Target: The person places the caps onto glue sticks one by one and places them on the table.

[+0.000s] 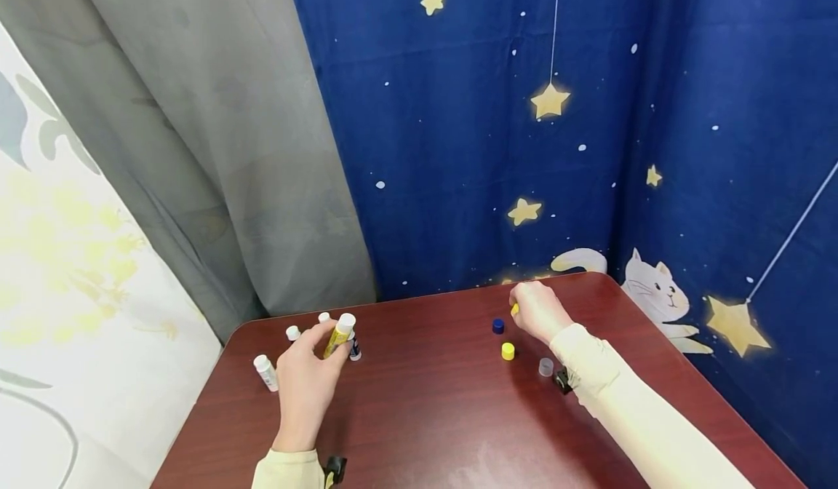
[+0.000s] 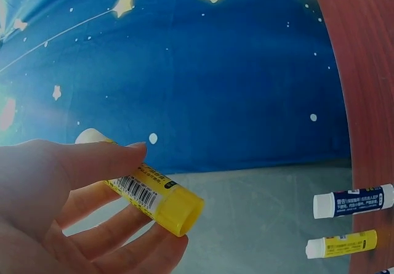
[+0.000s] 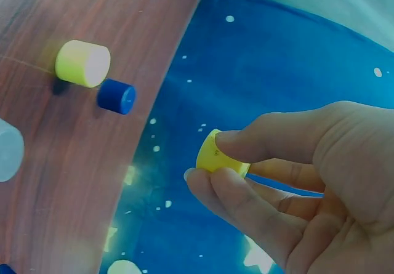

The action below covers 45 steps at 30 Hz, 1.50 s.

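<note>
In the head view my left hand (image 1: 305, 380) grips a yellow glue stick (image 2: 148, 191) between thumb and fingers. The stick has a white end and a printed barcode label; it is held tilted above the table. Over the far right of the table, my right hand (image 1: 538, 311) pinches a small yellow cap (image 3: 215, 157) between thumb and fingertips. Near that hand stand a dark blue cap (image 1: 498, 326), another yellow cap (image 1: 508, 351) and a clear cap (image 1: 546, 367). Behind the left hand is a navy-labelled glue stick (image 1: 355, 348), partly hidden by it.
Left of my left hand stands a white glue stick (image 1: 266, 373). Other white-topped sticks, among them a yellow one (image 2: 349, 244), stand behind that hand. The dark red table (image 1: 419, 416) ends against a grey curtain (image 1: 288, 183) and a blue starry curtain (image 1: 471, 147).
</note>
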Tool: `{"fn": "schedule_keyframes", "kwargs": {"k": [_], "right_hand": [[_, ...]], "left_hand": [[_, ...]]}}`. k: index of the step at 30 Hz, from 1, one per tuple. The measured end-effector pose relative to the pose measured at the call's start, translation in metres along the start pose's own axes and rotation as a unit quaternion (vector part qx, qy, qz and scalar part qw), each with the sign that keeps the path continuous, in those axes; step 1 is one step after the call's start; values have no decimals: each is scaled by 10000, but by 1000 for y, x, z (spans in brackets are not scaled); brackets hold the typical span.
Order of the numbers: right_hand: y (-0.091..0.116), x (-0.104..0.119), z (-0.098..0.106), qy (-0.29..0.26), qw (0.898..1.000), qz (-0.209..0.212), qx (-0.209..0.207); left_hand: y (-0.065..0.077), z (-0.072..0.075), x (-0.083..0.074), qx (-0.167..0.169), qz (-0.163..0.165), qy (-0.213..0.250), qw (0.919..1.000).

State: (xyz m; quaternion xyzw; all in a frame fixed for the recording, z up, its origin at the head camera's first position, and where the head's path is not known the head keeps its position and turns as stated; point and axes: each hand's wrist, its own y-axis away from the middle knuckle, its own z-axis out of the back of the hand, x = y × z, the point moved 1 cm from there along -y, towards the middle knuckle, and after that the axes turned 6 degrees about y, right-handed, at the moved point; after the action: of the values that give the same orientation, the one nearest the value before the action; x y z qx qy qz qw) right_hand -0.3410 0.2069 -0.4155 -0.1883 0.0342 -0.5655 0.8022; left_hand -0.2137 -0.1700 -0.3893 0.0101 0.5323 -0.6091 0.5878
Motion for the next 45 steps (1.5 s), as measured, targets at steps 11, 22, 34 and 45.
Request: {"fn": "schedule_keyframes", "kwargs": {"k": [11, 22, 34, 45], "right_hand": [[-4, 17, 23, -235, 9995, 18, -228], [0, 35, 44, -352, 9986, 80, -385], [2, 44, 57, -537, 9973, 113, -482], [5, 46, 62, -689, 9964, 42, -500]], "left_hand": [[-3, -7, 1, 131, -81, -47, 9999], [-2, -12, -1, 187, -138, -45, 9997], [-1, -17, -1, 342, 10, 71, 9994], [2, -27, -3, 397, -85, 202, 9990]]}}
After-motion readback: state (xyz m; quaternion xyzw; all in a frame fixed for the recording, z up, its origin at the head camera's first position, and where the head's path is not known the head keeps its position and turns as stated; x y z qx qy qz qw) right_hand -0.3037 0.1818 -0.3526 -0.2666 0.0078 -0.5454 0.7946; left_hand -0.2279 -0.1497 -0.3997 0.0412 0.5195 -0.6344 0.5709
